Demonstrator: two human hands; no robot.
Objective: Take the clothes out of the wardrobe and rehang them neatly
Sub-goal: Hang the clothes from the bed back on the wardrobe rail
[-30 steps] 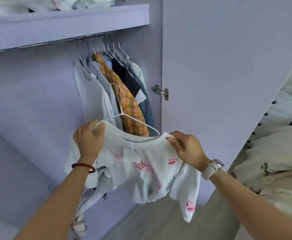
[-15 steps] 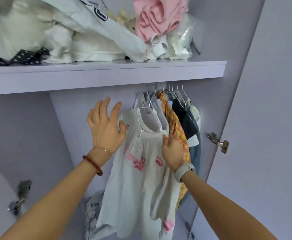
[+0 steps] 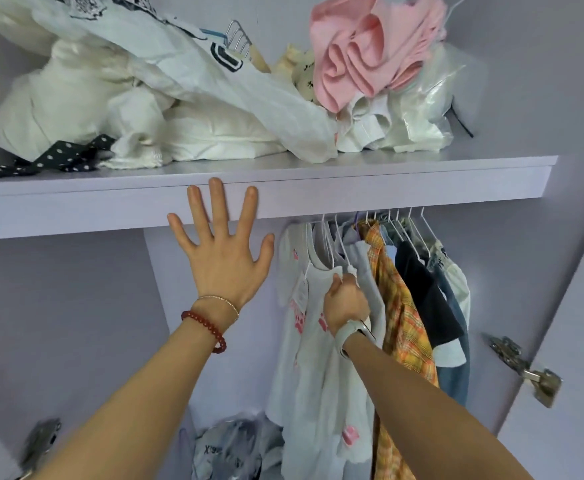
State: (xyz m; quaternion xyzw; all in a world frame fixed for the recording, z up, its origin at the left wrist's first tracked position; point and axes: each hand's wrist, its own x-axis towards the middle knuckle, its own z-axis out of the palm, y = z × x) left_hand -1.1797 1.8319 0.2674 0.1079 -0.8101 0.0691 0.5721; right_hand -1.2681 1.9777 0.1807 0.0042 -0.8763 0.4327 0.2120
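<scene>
Fingers of my left hand point(image 3: 222, 261) are spread wide and straight, raised before the front edge of the lilac wardrobe shelf point(image 3: 387, 190); whether the tips touch it I cannot tell. My right hand point(image 3: 345, 303) is curled tight on the shoulder of the white paw-print T-shirt point(image 3: 309, 358), which hangs on a white wire hanger point(image 3: 325, 244) at the left end of the row, beside the orange plaid shirt point(image 3: 401, 306). Crumpled white and pink clothes point(image 3: 363, 57) lie heaped on the shelf above.
</scene>
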